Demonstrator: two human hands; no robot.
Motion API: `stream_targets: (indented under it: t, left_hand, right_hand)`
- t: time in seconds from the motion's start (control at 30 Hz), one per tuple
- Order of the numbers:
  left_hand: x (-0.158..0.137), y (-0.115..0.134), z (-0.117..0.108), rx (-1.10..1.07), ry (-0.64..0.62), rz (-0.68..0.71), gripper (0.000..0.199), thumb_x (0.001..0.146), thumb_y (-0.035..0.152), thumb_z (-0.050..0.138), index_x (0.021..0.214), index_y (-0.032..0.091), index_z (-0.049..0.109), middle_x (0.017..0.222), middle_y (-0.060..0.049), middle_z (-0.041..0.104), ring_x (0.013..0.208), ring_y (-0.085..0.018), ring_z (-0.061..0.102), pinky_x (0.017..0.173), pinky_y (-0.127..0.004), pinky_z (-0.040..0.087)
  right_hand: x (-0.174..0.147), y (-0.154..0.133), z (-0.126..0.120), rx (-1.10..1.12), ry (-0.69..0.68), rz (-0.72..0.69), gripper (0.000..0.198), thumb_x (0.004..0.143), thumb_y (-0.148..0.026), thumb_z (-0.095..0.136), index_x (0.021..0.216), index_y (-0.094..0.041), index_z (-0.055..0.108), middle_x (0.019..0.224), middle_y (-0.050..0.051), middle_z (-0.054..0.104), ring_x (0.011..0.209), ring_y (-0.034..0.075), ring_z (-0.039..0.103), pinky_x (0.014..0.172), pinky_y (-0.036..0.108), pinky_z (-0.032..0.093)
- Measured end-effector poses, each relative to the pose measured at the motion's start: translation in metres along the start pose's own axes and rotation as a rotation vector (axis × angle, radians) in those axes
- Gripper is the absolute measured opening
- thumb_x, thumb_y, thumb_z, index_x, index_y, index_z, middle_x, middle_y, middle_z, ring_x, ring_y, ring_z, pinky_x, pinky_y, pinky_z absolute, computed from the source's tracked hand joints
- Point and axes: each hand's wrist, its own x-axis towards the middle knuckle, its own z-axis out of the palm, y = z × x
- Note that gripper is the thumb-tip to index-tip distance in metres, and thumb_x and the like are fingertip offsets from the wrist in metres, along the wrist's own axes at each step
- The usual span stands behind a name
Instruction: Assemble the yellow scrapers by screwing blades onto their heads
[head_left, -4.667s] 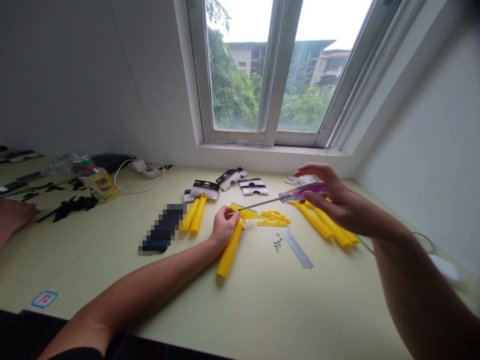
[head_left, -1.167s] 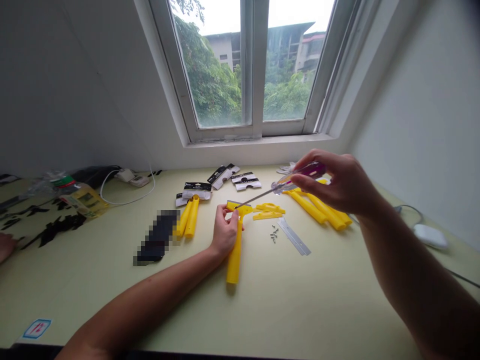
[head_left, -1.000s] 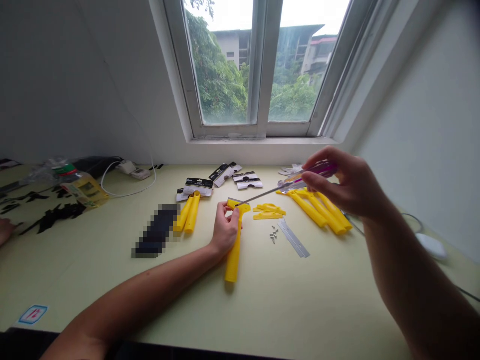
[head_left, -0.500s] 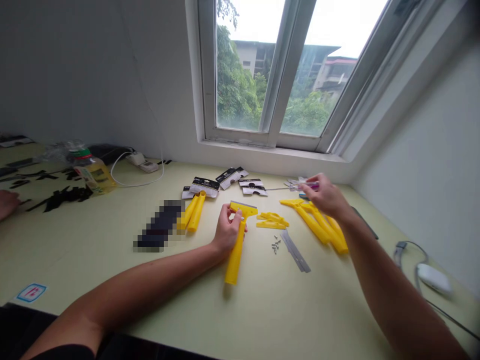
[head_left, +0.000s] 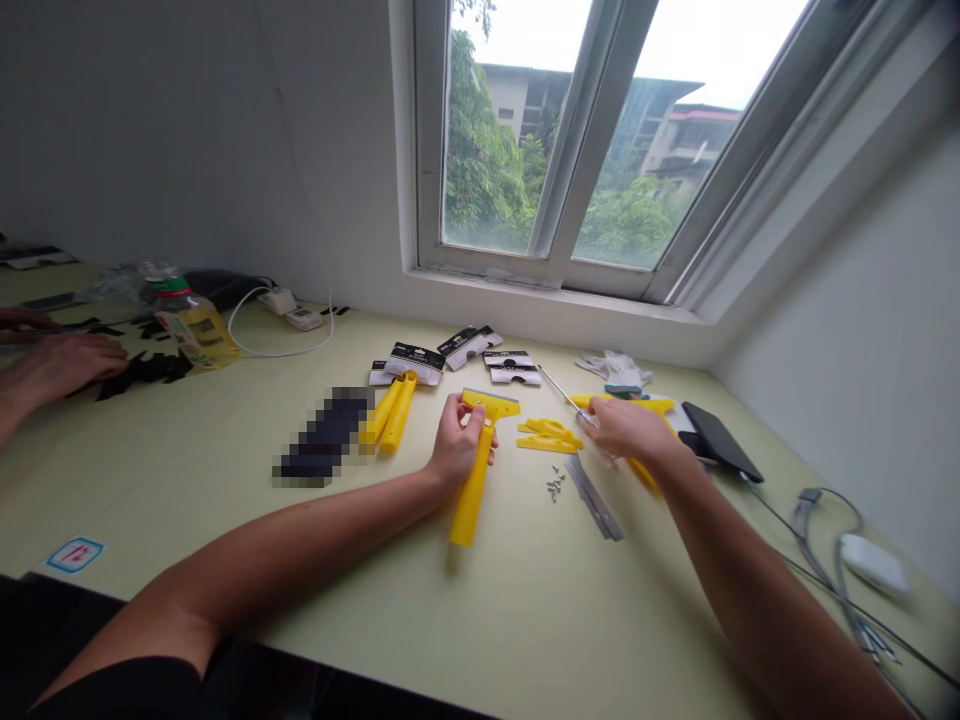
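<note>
My left hand [head_left: 454, 445] is closed around the neck of a yellow scraper [head_left: 472, 492], whose wide head and metal edge point away from me. In my right hand [head_left: 634, 432] is a screwdriver [head_left: 559, 386]; its thin shaft slants up and left, and the fingers cover most of its clear handle. Between the hands lie yellow plastic strips [head_left: 551, 441], several small screws [head_left: 555, 486] and flat metal blades [head_left: 594, 500]. More yellow scrapers [head_left: 658, 405] lie beneath and behind my right hand, which partly hides them.
Yellow handles [head_left: 397, 415] and black-and-white packages [head_left: 416, 363] lie at the back, beside a pixelated dark object [head_left: 326, 440]. White gloves [head_left: 619, 370], a black phone-like device [head_left: 720, 440] and cables [head_left: 814, 540] are on the right. Another person's hand [head_left: 71, 362] works left near a bottle [head_left: 195, 325].
My right hand has come down and nearer with the screwdriver, uncovering the gloves. My left hand still holds the scraper. The other person's hands have moved further into view.
</note>
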Motion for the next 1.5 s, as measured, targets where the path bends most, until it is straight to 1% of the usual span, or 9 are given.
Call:
stream_targets:
  t: [0.07,0.13,0.2,0.3,0.5,0.9,1.2,1.37,1.5]
  left_hand:
    - [0.005,0.005,-0.002,-0.018,0.036,-0.002,0.030,0.084,0.042,0.058,0.091,0.023,0.036,0.086,0.002,0.050,0.054,-0.009,0.058,0.039,-0.020,0.045]
    - [0.010,0.009,-0.005,-0.019,0.072,-0.007,0.029,0.083,0.040,0.058,0.091,0.022,0.036,0.081,0.002,0.052,0.053,-0.009,0.058,0.041,-0.021,0.046]
    - [0.014,0.011,-0.008,-0.013,0.096,-0.011,0.027,0.084,0.039,0.057,0.092,0.022,0.037,0.076,0.003,0.053,0.053,-0.010,0.058,0.042,-0.022,0.047]
    - [0.017,0.009,-0.011,-0.013,0.085,-0.015,0.025,0.083,0.036,0.057,0.092,0.021,0.039,0.070,0.004,0.054,0.048,-0.010,0.056,0.041,-0.023,0.046]
    - [0.017,0.005,-0.012,-0.050,0.042,-0.025,0.025,0.081,0.035,0.059,0.094,0.020,0.044,0.066,0.004,0.057,0.041,-0.010,0.052,0.038,-0.023,0.044]
    - [0.018,-0.002,-0.015,-0.080,-0.036,-0.086,0.027,0.073,0.032,0.069,0.084,0.013,0.054,0.061,-0.001,0.059,0.046,-0.012,0.056,0.040,-0.022,0.042]
    - [0.015,0.012,-0.012,-0.103,-0.119,-0.129,0.024,0.075,0.033,0.068,0.082,0.014,0.055,0.060,-0.001,0.058,0.050,-0.011,0.056,0.045,-0.020,0.042]
    - [0.012,0.021,-0.007,-0.117,-0.218,-0.152,0.030,0.077,0.038,0.068,0.092,0.017,0.055,0.080,-0.001,0.059,0.056,-0.011,0.059,0.042,-0.021,0.045]
    - [0.006,0.034,-0.003,0.123,-0.394,-0.071,0.035,0.083,0.045,0.061,0.104,0.017,0.059,0.092,-0.006,0.064,0.041,-0.007,0.051,0.036,-0.021,0.039]
  right_hand:
    - [-0.005,-0.021,0.001,0.017,0.118,-0.102,0.029,0.090,-0.031,0.045,0.111,-0.018,0.059,0.113,0.015,0.064,0.105,0.029,0.057,0.080,0.037,0.042]
    - [-0.009,-0.045,0.006,0.083,0.253,-0.402,0.024,0.091,-0.027,0.046,0.107,-0.019,0.063,0.108,0.011,0.066,0.102,0.024,0.058,0.083,0.035,0.040]
    - [-0.012,-0.068,0.014,0.140,0.265,-0.609,0.021,0.092,-0.026,0.049,0.102,-0.022,0.067,0.099,0.007,0.068,0.093,0.021,0.059,0.081,0.032,0.040]
    - [-0.012,-0.093,0.029,0.139,0.284,-0.689,0.020,0.091,-0.024,0.051,0.101,-0.022,0.069,0.094,0.006,0.069,0.089,0.020,0.059,0.078,0.031,0.039]
    - [-0.008,-0.106,0.043,0.060,0.280,-0.673,0.023,0.091,-0.015,0.046,0.094,-0.019,0.068,0.090,0.007,0.067,0.082,0.018,0.057,0.073,0.030,0.036]
    - [-0.010,-0.097,0.037,0.158,0.177,-0.639,0.015,0.087,-0.011,0.047,0.085,-0.015,0.061,0.087,0.010,0.066,0.080,0.021,0.059,0.073,0.031,0.038]
    - [0.008,-0.066,0.022,0.525,0.127,-0.523,0.023,0.091,-0.021,0.042,0.094,-0.018,0.064,0.097,0.007,0.070,0.086,0.016,0.063,0.075,0.027,0.046]
    - [0.019,-0.034,0.009,0.767,0.114,-0.416,0.030,0.091,-0.038,0.045,0.091,-0.016,0.065,0.078,0.003,0.066,0.067,0.013,0.058,0.061,0.025,0.044]
    - [0.016,-0.022,-0.003,1.044,0.167,-0.342,0.030,0.084,-0.043,0.055,0.085,-0.014,0.065,0.068,0.000,0.058,0.058,0.011,0.048,0.055,0.024,0.039]
